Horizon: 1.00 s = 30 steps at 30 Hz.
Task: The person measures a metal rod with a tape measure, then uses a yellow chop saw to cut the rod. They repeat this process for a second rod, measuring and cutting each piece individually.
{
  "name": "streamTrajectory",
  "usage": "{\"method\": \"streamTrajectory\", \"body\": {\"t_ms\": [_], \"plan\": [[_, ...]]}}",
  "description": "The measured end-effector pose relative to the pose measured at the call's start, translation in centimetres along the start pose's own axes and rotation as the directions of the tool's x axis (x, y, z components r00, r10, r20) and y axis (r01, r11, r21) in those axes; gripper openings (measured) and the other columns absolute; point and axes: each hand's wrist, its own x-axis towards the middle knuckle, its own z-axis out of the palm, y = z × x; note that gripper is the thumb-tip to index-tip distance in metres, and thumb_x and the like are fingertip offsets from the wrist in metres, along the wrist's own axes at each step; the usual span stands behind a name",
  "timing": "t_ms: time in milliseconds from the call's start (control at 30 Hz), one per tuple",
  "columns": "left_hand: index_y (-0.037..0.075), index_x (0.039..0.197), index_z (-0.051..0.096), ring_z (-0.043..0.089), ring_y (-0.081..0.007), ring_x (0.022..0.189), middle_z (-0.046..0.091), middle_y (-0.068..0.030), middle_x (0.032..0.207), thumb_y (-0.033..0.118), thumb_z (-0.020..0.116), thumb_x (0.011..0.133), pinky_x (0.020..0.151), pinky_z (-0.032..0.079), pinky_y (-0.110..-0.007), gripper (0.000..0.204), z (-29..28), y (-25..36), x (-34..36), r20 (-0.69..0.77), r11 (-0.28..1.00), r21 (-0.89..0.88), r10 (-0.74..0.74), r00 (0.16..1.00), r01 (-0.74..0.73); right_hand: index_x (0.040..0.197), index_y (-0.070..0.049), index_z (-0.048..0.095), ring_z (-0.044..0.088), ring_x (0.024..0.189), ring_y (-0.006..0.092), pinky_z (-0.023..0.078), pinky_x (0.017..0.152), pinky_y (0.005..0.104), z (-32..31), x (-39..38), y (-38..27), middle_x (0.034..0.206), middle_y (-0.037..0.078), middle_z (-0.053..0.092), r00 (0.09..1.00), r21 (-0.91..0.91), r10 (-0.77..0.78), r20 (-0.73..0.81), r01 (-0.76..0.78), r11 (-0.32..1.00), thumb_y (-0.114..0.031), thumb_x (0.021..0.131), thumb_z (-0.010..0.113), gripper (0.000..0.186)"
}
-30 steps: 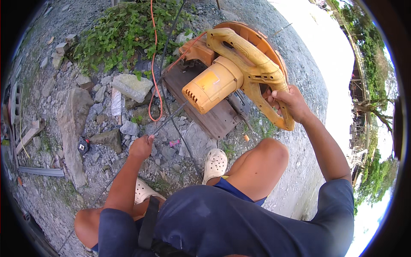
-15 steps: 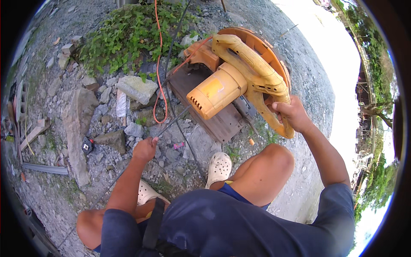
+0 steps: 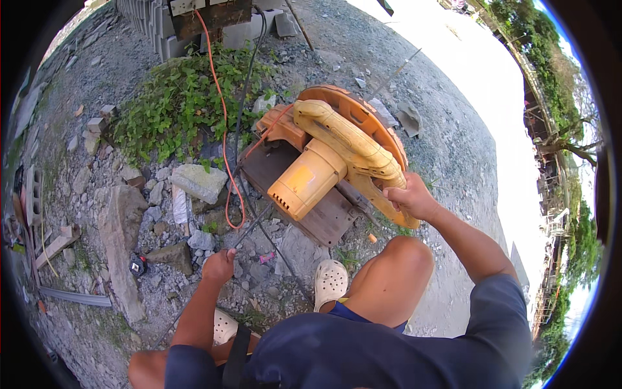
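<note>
Outdoors, pale gravel ground (image 3: 453,123) fills most of the view, with grey blocks (image 3: 139,29) at the upper left, a leafy plant (image 3: 184,104) below them and broken stones (image 3: 199,183) left of centre. A yellow-orange cut-off saw (image 3: 308,180) sits in the centre of the frame on its dark base plate (image 3: 324,223). The right hand (image 3: 412,198) has its fingers wrapped around the lower end of the saw's handle (image 3: 353,146). The left hand (image 3: 219,266), lower left of the saw, is closed around a thin dark rod (image 3: 251,229) that runs toward the base under the motor.

The far end of the rod is hidden, so whether anything clamps it cannot be told. If it is loose and the blade were turning, the rod could twist or kick in the bare left fingers. An orange cord (image 3: 224,117) loops down close to the rod, and a black cable (image 3: 241,107) hangs beside it; a tug on either could drag at the saw. The base on rough rubble might rock if the handle were pushed hard. A white clog (image 3: 331,282) and bare knee (image 3: 414,254) lie near the base, exposed to any sparks or slip.
</note>
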Motion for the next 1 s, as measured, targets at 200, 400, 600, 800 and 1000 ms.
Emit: {"method": "streamTrajectory", "body": {"t_ms": [200, 400, 600, 800, 1000], "plan": [[0.004, 0.102, 0.065, 0.063, -0.0473, 0.093, 0.068, -0.0266, 0.095, 0.052, 0.035, 0.101, 0.081, 0.049, -0.056, 0.056, -0.2, 0.2, -0.2, 0.006, 1.000, 0.010, 0.001, 1.000, -0.001, 0.088, -0.001, 0.059, 0.054, 0.052, 0.0095, 0.044, 0.050, 0.0273, -0.1, 0.1, 0.8, 0.062, 0.002, 0.056, 1.000, -0.001, 0.009, -0.002, -0.009, 1.000, -0.023, 0.082, 0.068, 0.024], [0.004, 0.103, 0.065, 0.063, -0.0461, 0.097, 0.067, -0.0260, 0.099, 0.054, 0.035, 0.100, 0.085, 0.048, -0.055, 0.058, -0.1, -0.5, 0.0, 0.026, 1.000, 0.024, -0.020, 0.999, 0.019, 0.090, -0.003, 0.056, 0.053, 0.052, 0.0090, 0.044, 0.050, 0.0261, 0.6, 0.1, 1.2, 0.063, 0.001, 0.055, 1.000, 0.045, 0.005, -0.010, -0.004, 0.999, -0.020, 0.081, 0.068, 0.023], [0.002, 0.098, 0.064, 0.062, -0.0484, 0.093, 0.066, -0.0276, 0.094, 0.054, 0.035, 0.100, 0.082, 0.048, -0.056, 0.059, 0.0, -0.7, -0.3, -0.043, 0.999, -0.037, 0.003, 0.999, -0.004, 0.090, -0.003, 0.056, 0.053, 0.052, 0.0090, 0.043, 0.048, 0.0262, 0.5, 0.1, 2.2, 0.064, 0.002, 0.055, 1.000, 0.081, 0.009, -0.004, -0.009, 0.997, -0.016, 0.081, 0.067, 0.019], [0.001, 0.106, 0.064, 0.063, -0.0457, 0.100, 0.067, -0.0265, 0.102, 0.055, 0.034, 0.100, 0.087, 0.048, -0.054, 0.061, 0.4, -0.7, -0.1, 0.042, 0.998, -0.063, -0.029, 0.999, 0.031, 0.090, -0.001, 0.057, 0.053, 0.052, 0.0100, 0.043, 0.048, 0.0272, 0.7, 0.0, 2.3, 0.067, 0.002, 0.055, 1.000, 0.090, -0.018, -0.024, 0.020, 0.996, -0.015, 0.080, 0.067, 0.020], [0.004, 0.102, 0.063, 0.063, -0.0465, 0.091, 0.067, -0.0258, 0.092, 0.054, 0.032, 0.101, 0.081, 0.048, -0.055, 0.059, 1.1, -1.5, 0.3, -0.019, 0.997, -0.057, 0.042, 0.999, -0.043, 0.093, 0.000, 0.057, 0.053, 0.053, 0.0106, 0.044, 0.048, 0.0276, 0.7, -0.1, 2.6, 0.071, 0.002, 0.056, 0.999, 0.116, -0.023, -0.024, 0.025, 0.993, -0.014, 0.080, 0.067, 0.021]]}}
